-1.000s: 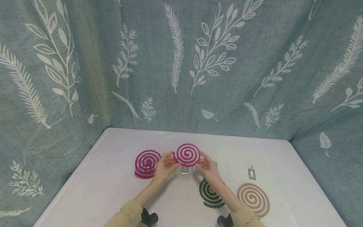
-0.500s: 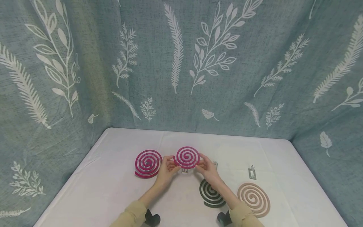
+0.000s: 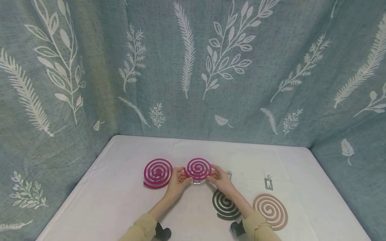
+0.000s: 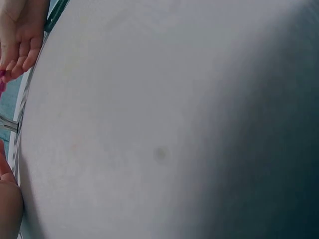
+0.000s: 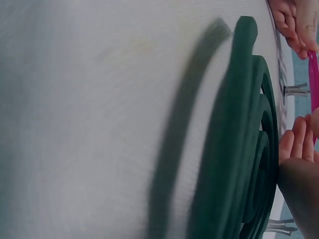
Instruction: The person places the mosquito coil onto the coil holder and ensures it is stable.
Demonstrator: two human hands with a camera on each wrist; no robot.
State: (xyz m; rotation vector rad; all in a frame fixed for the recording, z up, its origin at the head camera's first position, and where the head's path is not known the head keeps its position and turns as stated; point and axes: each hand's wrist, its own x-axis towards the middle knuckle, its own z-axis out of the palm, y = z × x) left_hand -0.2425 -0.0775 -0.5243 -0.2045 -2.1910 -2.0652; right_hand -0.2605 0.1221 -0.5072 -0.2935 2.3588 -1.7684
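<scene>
Both hands hold a pink spiral coil (image 3: 197, 168) by its rim, level and just above a small metal stand (image 3: 196, 181) on the white table (image 3: 120, 201). My left hand (image 3: 178, 179) pinches the coil's left edge; my right hand (image 3: 219, 176) pinches its right edge. The coil's pink edge (image 5: 313, 82) shows in the right wrist view between the fingers (image 5: 294, 137) of the two hands, with the stand's prongs (image 5: 295, 89) behind. A sliver of the stand (image 4: 10, 125) shows at the left wrist view's edge.
A second pink coil (image 3: 157, 173) stands on the left. A dark green coil (image 3: 224, 205) lies under my right forearm, large in the right wrist view (image 5: 244, 149). A tan coil (image 3: 270, 211) lies right, with two spare metal stands (image 3: 267, 182) (image 3: 229, 174). Leaf-print cloth (image 3: 193, 67) walls the table.
The hands have lowered the pink coil and tilted it flatter, from upright and facing the camera down to just over the metal stand.
</scene>
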